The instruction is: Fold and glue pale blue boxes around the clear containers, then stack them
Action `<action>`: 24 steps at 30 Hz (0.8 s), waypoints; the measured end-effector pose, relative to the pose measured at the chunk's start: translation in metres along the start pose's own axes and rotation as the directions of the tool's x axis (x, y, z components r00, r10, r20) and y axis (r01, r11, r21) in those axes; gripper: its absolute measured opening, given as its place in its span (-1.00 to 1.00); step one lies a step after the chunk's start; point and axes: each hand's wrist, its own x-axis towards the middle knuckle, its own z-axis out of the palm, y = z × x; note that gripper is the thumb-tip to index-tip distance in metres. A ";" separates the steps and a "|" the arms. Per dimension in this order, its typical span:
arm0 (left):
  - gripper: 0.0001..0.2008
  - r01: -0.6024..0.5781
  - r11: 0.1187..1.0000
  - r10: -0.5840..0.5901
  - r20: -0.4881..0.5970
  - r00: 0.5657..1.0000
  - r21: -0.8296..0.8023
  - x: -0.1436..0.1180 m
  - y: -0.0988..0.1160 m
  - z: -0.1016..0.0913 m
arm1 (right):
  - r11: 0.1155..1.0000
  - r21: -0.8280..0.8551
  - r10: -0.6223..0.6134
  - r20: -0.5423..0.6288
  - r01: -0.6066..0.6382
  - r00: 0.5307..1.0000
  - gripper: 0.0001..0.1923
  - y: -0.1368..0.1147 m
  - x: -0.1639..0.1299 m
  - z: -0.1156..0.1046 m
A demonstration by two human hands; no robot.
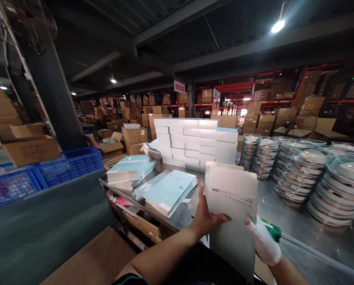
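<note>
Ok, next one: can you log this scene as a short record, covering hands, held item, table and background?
Left hand: at the item's left edge, thumb across its face
Right hand: white covering, thumb at the item's right side
Held item: pale barcoded packaging piece, in a two-handed grip
Table: metal tabletop
Left of item: stacked light-blue-topped packages
Behind item: wall of white boxes
Right of item: stacks of round metal-rimmed pieces, probably lids; green-bodied tool
Background: blue crates, storage racks

Blue crates (71, 168) near dark pillar (50, 87); red-lettered sign (179, 86) hanging; lamp (278, 26) lit
</note>
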 end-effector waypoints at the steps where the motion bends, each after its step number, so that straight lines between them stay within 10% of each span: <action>1: 0.74 -0.025 0.999 0.025 0.012 1.000 0.021 -0.002 -0.004 0.003 | 1.000 -0.015 -0.013 -0.052 0.012 0.999 -0.01 -0.004 -0.004 0.000; 5: 0.61 -0.245 0.968 0.238 0.107 0.965 0.061 -0.007 -0.002 -0.002 | 0.996 -0.066 -0.072 -0.125 0.064 0.990 -0.01 -0.025 -0.009 0.000; 10: -0.43 -0.460 0.867 0.431 0.172 0.886 0.195 -0.008 0.021 -0.009 | 0.997 -0.050 -0.055 -0.041 0.053 0.998 -0.10 -0.033 -0.006 0.007; 17: -0.13 -0.380 0.924 0.377 0.068 0.924 0.046 -0.025 0.002 -0.002 | 0.954 -0.300 -0.158 -0.430 0.024 0.889 -0.46 -0.021 0.011 0.019; 20: -0.30 -0.297 0.951 0.285 0.135 0.949 0.083 -0.026 0.000 -0.002 | 0.947 -0.299 -0.232 -0.380 0.119 0.895 -0.34 -0.017 0.016 0.002; 24: -0.33 -0.221 0.975 0.222 -0.043 0.974 0.040 -0.018 0.020 -0.006 | 0.766 -0.643 -0.212 -0.270 -0.012 0.939 -0.47 0.001 0.019 -0.051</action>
